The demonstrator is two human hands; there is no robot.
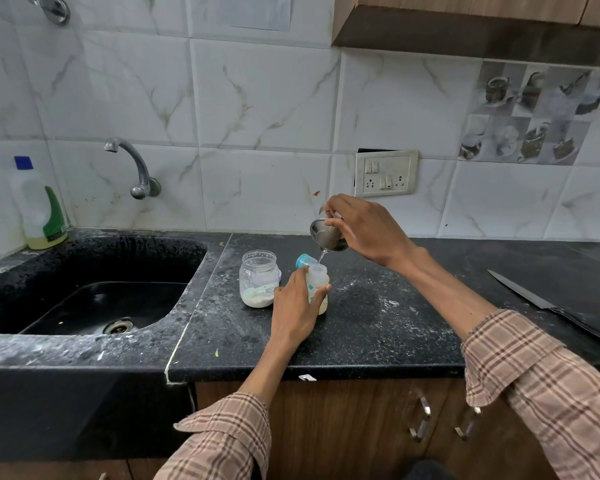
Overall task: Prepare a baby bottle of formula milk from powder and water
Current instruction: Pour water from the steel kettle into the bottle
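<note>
Black counter (378,327): left hand (293,311) grips one bottle (317,287); right hand (364,226) tips one steel cup (328,235); one jar (258,278).

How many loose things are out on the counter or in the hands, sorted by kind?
Baby bottles: 1, the baby bottle
Jars: 1, the powder jar
Steel cups: 1, the steel cup
Bottle caps: 1, the blue cap
Knives: 1, the knife
Detergent bottles: 1, the detergent bottle
Total: 6
</note>
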